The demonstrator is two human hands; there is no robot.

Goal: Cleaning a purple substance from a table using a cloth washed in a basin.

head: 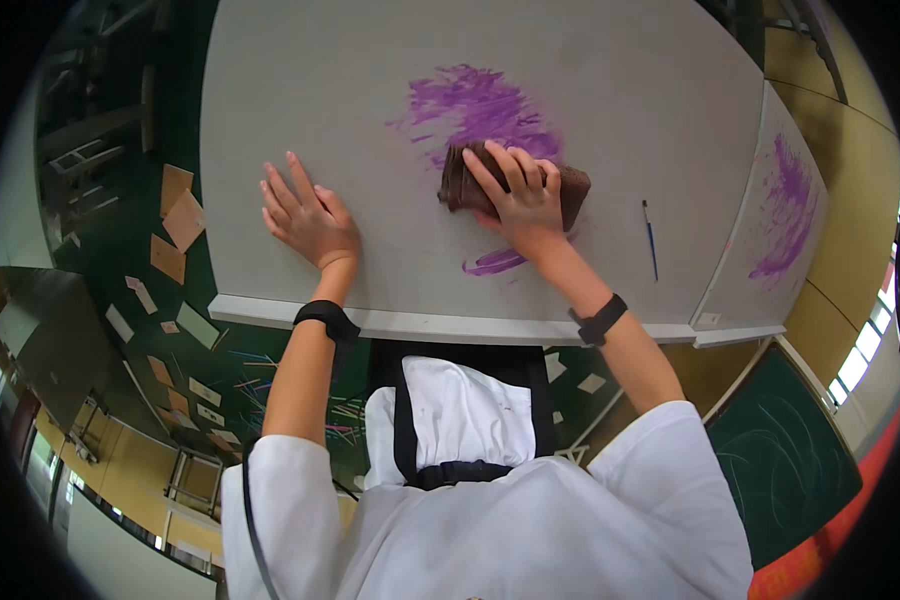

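Observation:
My right hand (521, 195) grips a brown cloth or sponge-like pad (465, 180) and presses it on the grey-white tabletop (285, 97), at the lower edge of a large smear of purple paint (472, 109). A short curved purple stroke (495, 262) shows just below that hand. My left hand (311, 221) lies flat on the bare surface to the left, fingers spread, holding nothing. To the right of the pad, a thin blue-handled paintbrush (650, 241) rests alone on the tabletop. Both wrists wear black bands.
Another panel (727, 247) with a purple smear adjoins the tabletop on the right. A green chalkboard (787, 450) stands at the lower right. Papers and cards (185, 220) lie scattered on the green floor at left, with many thin coloured sticks (345, 420) near my left forearm.

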